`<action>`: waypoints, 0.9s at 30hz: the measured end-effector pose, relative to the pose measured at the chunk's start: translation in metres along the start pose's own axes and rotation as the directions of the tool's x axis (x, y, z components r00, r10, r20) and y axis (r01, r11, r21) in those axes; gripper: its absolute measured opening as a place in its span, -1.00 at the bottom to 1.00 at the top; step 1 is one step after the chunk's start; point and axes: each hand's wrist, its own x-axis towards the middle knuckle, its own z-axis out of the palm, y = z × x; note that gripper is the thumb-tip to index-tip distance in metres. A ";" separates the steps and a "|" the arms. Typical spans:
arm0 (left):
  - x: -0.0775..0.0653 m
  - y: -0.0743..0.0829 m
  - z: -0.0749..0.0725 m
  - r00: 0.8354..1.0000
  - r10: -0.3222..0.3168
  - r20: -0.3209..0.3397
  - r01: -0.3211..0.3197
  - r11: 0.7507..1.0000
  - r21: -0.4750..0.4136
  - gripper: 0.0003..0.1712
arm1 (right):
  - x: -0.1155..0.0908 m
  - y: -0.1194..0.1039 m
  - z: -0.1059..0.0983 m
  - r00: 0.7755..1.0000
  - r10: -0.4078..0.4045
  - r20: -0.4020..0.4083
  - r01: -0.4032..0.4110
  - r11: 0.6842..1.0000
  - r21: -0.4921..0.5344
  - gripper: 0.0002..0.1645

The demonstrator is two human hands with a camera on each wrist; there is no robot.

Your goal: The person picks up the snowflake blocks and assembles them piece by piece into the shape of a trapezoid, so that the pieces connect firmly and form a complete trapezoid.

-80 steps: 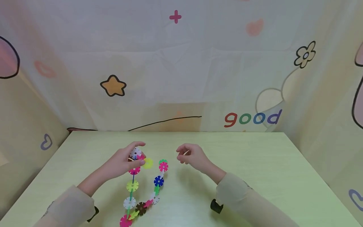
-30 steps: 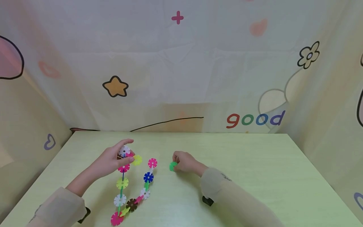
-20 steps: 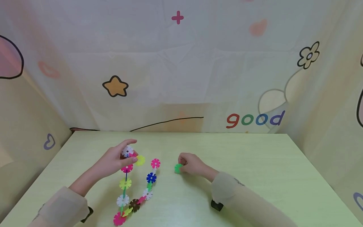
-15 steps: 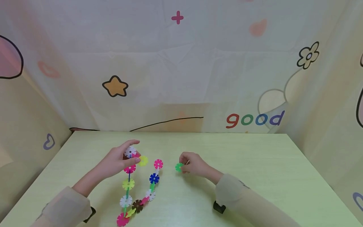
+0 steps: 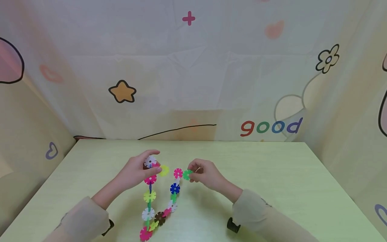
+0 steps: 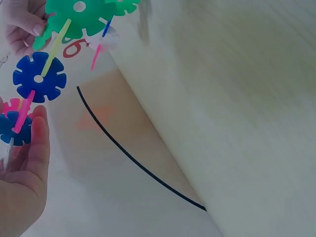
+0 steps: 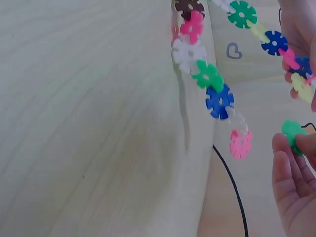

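My left hand (image 5: 136, 171) holds one end of a chain of notched plastic discs (image 5: 149, 196), slotted edge to edge in several colours. The chain hangs down from these fingers and bends up again to a pink end disc (image 5: 178, 173). Thumb and fingers of my right hand (image 5: 208, 175) pinch a single green notched disc (image 5: 186, 174) close to the right of that pink one. In the right wrist view, a gap separates the green disc (image 7: 292, 132) from the pink end disc (image 7: 240, 144). Blue discs (image 6: 39, 78) run up from my left hand (image 6: 22, 192) in the left wrist view.
Below the hands is a pale wooden table (image 5: 272, 188). A printed curtain (image 5: 151, 67) stands behind its far edge and along both sides. A black wrist strap (image 5: 233, 225) shows under the right sleeve, another (image 5: 108, 228) by the left.
Earlier the green disc sat at the chain's end by the pink disc; my right hand then took it away. Since then my left hand has shifted the chain rightward, bringing both close again.
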 end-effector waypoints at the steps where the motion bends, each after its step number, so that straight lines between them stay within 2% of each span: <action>1: 0.001 0.001 0.001 1.000 -0.005 -0.008 0.005 1.000 -0.002 -0.34 | -0.001 -0.001 0.001 1.000 -0.008 -0.016 0.008 1.000 -0.004 -0.86; 10: 0.006 0.009 0.011 0.996 -0.054 -0.068 0.052 0.998 -0.040 -0.42 | -0.001 -0.007 0.010 0.987 -0.093 -0.131 0.087 0.995 -0.052 -0.86; 27: 0.007 0.010 0.022 0.994 -0.075 -0.079 0.069 0.995 -0.076 -0.46 | -0.002 -0.010 0.021 0.969 -0.185 -0.167 0.167 0.979 -0.115 -0.93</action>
